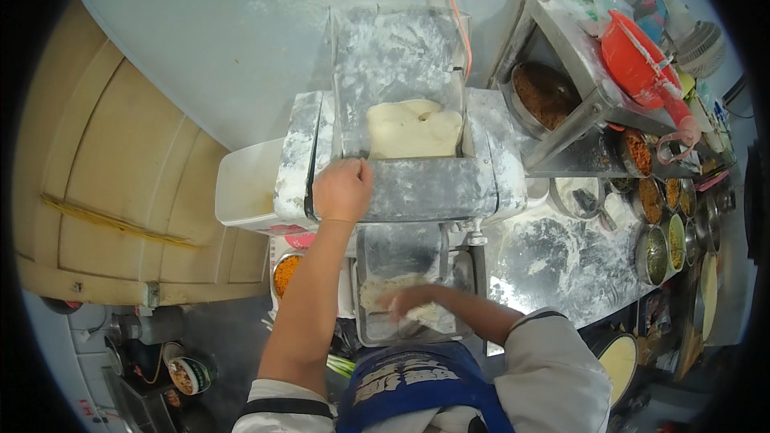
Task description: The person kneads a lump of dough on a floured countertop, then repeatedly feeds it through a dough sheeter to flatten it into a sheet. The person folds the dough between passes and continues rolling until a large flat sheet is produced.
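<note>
A pale slab of dough (415, 130) lies in the flour-dusted metal hopper (397, 42) of a dough sheeting machine (433, 189). My left hand (344, 189) is curled like a fist at the left front corner of this hopper. Its fingertips are hidden, so whether it grips the edge does not show. Lower down, my right hand (406, 302) is blurred over a metal tray (360, 331) below the machine's outlet chute (400, 252). Pale dough or floury material (379, 294) lies in the tray around that hand; I cannot tell whether the fingers hold any.
To the right stands a floury metal worktop (541, 264) with a flour bowl (574, 195) and several filling bowls (652, 252). A metal stand (577, 54) above it carries a red plastic scoop (640, 60). On the left are a white plastic bin (249, 183) and a yellowish cabinet (132, 150).
</note>
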### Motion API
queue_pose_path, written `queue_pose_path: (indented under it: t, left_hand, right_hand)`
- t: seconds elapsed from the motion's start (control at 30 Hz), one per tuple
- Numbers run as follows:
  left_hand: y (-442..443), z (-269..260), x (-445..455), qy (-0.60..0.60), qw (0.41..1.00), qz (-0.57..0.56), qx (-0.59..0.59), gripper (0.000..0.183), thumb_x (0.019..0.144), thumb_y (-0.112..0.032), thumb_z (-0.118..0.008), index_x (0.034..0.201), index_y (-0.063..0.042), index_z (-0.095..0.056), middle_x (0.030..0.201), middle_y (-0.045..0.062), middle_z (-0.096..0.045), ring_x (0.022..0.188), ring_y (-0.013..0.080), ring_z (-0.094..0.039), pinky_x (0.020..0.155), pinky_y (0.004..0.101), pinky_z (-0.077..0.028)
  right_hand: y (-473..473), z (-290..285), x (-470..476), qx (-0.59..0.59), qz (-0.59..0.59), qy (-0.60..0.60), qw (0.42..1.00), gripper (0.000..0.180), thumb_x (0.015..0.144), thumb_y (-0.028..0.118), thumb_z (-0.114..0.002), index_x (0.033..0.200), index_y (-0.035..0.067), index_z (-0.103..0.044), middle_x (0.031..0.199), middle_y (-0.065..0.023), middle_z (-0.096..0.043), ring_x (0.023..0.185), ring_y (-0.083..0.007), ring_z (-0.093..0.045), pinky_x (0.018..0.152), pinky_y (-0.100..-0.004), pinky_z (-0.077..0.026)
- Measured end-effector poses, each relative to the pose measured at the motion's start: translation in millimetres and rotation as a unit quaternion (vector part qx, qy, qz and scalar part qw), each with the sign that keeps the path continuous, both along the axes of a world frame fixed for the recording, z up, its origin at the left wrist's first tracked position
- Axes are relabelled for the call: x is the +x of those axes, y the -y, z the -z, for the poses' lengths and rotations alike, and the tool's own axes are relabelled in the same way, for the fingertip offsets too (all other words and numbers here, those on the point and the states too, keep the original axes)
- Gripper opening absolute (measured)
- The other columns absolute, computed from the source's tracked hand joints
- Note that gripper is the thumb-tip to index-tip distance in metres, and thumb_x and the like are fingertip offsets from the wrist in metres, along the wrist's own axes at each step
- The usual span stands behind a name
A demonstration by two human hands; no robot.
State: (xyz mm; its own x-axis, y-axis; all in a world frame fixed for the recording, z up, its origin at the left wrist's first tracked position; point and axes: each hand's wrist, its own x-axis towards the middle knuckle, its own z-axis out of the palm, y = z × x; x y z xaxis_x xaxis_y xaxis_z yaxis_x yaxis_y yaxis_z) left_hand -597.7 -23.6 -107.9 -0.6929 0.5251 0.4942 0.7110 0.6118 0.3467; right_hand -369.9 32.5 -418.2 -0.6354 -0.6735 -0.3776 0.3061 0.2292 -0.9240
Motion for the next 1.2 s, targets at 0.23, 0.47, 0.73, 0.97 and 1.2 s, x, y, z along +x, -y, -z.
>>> queue_pose_path:
  t: [0.23,0.47,0.73,0.97,1.2]
  left_hand:
    - [-1.7,5.8,-1.9,0.009,1.000,0.001,0.001,0.036,0.099,-0.026,-0.068,0.069,-0.008,-0.061,0.075,0.012,-0.067,0.071,0.0371,-0.067,0.063,0.0512,-0.051]
    - [-0.6,4.7,-1.3,0.000,1.000,0.004,0.004,0.035,0.099,-0.026,-0.067,0.070,-0.008,-0.062,0.076,0.012,-0.068,0.072,0.0374,-0.067,0.063,0.0515,-0.051]
    - [-0.5,1.5,0.6,0.014,1.000,-0.004,-0.005,0.032,0.097,-0.026,-0.066,0.071,-0.009,-0.066,0.075,0.013,-0.069,0.074,0.0379,-0.068,0.066,0.0526,-0.053]
    - [-0.3,2.7,0.6,0.026,0.999,-0.011,-0.017,0.035,0.100,-0.029,-0.065,0.072,-0.008,-0.066,0.080,0.013,-0.071,0.076,0.0384,-0.069,0.068,0.0523,-0.054]
    - [0.1,1.8,1.4,0.030,0.999,-0.017,-0.020,0.035,0.100,-0.031,-0.065,0.075,-0.007,-0.069,0.081,0.014,-0.072,0.078,0.0393,-0.070,0.069,0.0534,-0.054]
  right_hand:
    - [-82.6,-16.0,-83.3,-0.307,0.636,-0.132,0.696,0.048,0.104,0.040,-0.070,0.142,0.010,-0.065,0.129,-0.0073,-0.071,0.120,-0.0220,-0.067,0.095,-0.0361,-0.058]
    - [-53.2,-43.4,-60.8,-0.665,0.528,0.030,0.527,0.047,0.105,0.037,-0.066,0.141,0.007,-0.065,0.133,-0.0118,-0.073,0.126,-0.0297,-0.068,0.101,-0.0425,-0.058]
    - [-64.3,-60.0,-21.5,-0.606,0.499,0.187,0.591,0.033,0.104,0.007,-0.066,0.136,0.000,-0.064,0.135,-0.0145,-0.072,0.128,-0.0309,-0.067,0.110,-0.0443,-0.052]
    - [-53.6,-138.2,42.7,-0.109,0.607,-0.060,0.785,0.047,0.096,0.004,-0.076,0.141,0.000,-0.064,0.129,-0.0108,-0.074,0.117,-0.0272,-0.072,0.097,-0.0368,-0.059]
    - [-43.9,-148.0,83.1,-0.278,0.641,0.185,0.691,0.043,0.096,0.007,-0.076,0.137,-0.004,-0.067,0.133,-0.0133,-0.073,0.125,-0.0279,-0.067,0.108,-0.0433,-0.050]
